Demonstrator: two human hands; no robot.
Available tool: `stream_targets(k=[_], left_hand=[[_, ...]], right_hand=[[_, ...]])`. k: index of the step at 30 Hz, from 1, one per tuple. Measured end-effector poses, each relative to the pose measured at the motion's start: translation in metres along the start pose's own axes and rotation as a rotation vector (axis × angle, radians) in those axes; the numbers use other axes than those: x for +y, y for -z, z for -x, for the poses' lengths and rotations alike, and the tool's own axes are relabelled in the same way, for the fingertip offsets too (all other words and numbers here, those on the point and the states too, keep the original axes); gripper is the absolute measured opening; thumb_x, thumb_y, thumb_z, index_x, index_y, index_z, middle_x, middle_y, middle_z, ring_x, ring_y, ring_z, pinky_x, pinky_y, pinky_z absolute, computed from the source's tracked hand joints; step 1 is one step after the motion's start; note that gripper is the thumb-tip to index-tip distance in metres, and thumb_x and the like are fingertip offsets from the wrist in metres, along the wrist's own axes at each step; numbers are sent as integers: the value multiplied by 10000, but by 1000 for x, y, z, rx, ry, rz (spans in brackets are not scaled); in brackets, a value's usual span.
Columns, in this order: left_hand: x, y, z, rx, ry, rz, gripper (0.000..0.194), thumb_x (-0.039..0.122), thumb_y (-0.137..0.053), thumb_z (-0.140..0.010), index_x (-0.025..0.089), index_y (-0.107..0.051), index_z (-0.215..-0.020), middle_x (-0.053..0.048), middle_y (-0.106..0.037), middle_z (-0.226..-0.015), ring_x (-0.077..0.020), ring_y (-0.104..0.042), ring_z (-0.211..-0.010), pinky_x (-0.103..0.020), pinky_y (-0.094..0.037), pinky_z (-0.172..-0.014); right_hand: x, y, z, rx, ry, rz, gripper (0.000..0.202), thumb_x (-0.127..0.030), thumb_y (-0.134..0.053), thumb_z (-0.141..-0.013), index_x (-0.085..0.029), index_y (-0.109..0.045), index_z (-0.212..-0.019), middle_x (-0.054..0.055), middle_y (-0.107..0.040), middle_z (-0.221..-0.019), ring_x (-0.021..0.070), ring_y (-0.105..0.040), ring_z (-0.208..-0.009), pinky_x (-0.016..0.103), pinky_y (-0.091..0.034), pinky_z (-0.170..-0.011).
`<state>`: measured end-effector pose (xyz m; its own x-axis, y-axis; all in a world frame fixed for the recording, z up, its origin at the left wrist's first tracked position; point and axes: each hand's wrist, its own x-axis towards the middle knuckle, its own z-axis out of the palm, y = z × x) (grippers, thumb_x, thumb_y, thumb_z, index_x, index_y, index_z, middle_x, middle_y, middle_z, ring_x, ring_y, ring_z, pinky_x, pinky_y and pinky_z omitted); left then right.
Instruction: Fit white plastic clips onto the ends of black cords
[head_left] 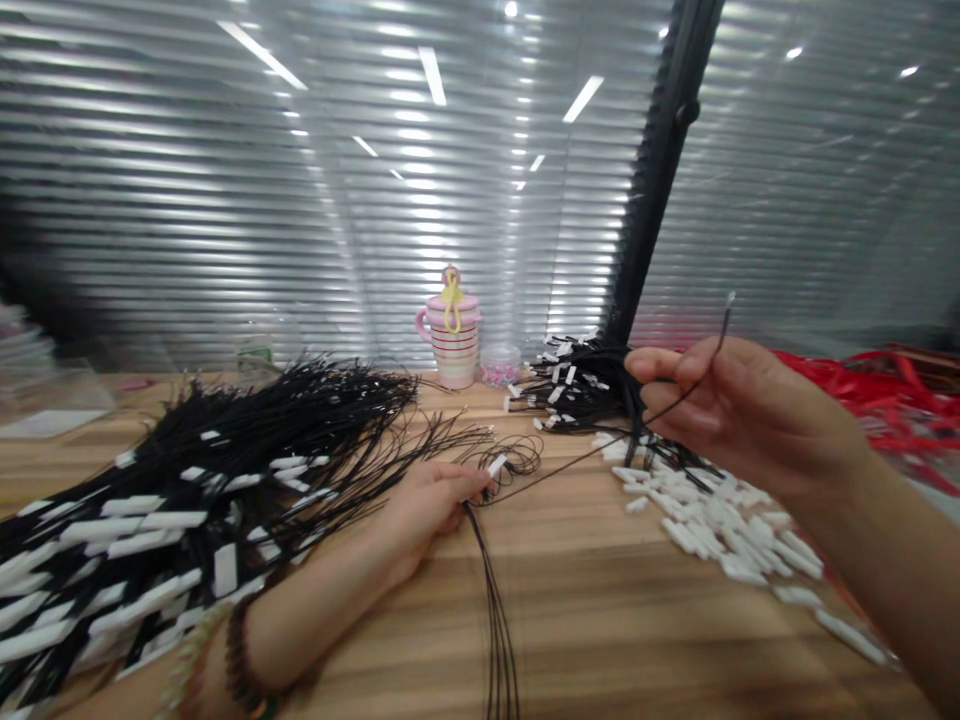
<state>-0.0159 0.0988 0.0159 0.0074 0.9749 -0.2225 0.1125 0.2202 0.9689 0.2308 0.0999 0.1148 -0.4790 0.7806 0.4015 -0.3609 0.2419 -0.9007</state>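
Note:
My left hand (439, 503), with beaded bracelets at the wrist, pinches several thin black cords (491, 600) close to a small white tag (497, 466). The cords hang down toward the near table edge, and some loop behind the fingers. Raised at the right, my right hand (720, 400) holds one black cord (562, 467) between thumb and forefinger. Its light-coloured tip (730, 299) points up above the fingers, while the rest runs slanting down to my left hand. Below my right hand lies a pile of white plastic pieces (712, 515).
A large heap of black cords (277, 410) with white tags covers the left side. Another black bundle (574, 385) lies at the back, beside a small jar (500, 364) and a striped cup (454, 345). Red strips (885, 400) are at right. A blind-covered glass wall stands behind.

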Motion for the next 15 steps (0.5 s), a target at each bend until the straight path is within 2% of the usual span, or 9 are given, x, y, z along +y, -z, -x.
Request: stream_targets(k=[4,7,9,11,12,15], left_hand=[[-1,1,-1,-16,-8,-10,299,375,-608,-656,89,-650,-736,13,-446,-573,-18,-247,-382,-199,-101,-392],[-1,1,-1,-19,8,15,292,357,-620,-650,83,-646,-747,20,-434,-554,-16,-229,-374,-201,-95,-390],[0,1,-1,-13,15,30,281,345,-627,-642,78,-643,-728,29,-412,-530,-15,-220,-370,-200,-96,-388],[0,0,-1,-11,14,31,278,345,-627,-640,78,-644,-719,40,-378,-500,-18,-213,-369,-201,-94,-388],[0,0,-1,-13,12,30,280,347,-625,-641,80,-645,-724,42,-369,-492,-20,-211,-370,-201,-93,-387],[2,-1,0,-8,6,27,269,334,-620,-641,83,-642,-735,27,-424,-518,-24,-228,-377,-200,-105,-386]], right_hand=[[-4,0,-1,77,23,36,97,-284,-597,-740,-228,-652,-796,-49,-512,-582,-26,-313,-364,139,-315,-428],[10,-6,-6,165,-19,218,126,-286,-618,-713,-183,-653,-777,-29,-526,-567,-2,-308,-360,159,-285,-393],[34,-16,-9,188,-79,407,147,-284,-625,-703,-139,-643,-718,-3,-542,-559,25,-341,-385,163,-242,-368],[67,-28,-7,169,-128,587,196,-276,-582,-737,-112,-617,-637,20,-555,-559,64,-429,-465,176,-306,-420],[84,-34,-5,164,-120,649,179,-254,-564,-747,-111,-625,-659,32,-582,-604,87,-477,-528,185,-344,-466],[125,-49,3,128,-53,791,180,-227,-512,-772,-127,-649,-713,26,-588,-612,112,-499,-571,205,-356,-511]])
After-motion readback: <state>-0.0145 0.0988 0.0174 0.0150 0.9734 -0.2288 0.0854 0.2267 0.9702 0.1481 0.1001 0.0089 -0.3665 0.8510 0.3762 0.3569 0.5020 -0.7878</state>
